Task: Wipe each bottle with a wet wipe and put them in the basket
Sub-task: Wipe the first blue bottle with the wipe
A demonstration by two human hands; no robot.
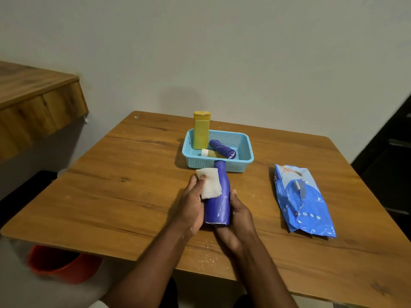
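Note:
A tall blue bottle [219,203] is held above the wooden table [133,196], neck pointing away from me. My right hand [239,221] grips its base and right side. My left hand [191,203] presses a folded white wet wipe [210,184] against the bottle's left shoulder. Just beyond stands a light blue basket [243,156]. In the basket, a yellow bottle [201,131] stands upright at the back left, a small dark blue bottle [222,148] lies on its side, and a small yellow-green bottle [213,153] with a white cap lies beside it.
A blue pack of wet wipes [302,201] lies on the table to the right of my hands. A wooden ledge [33,103] juts out at the left. An orange bucket [60,265] sits on the floor under the table's left front edge.

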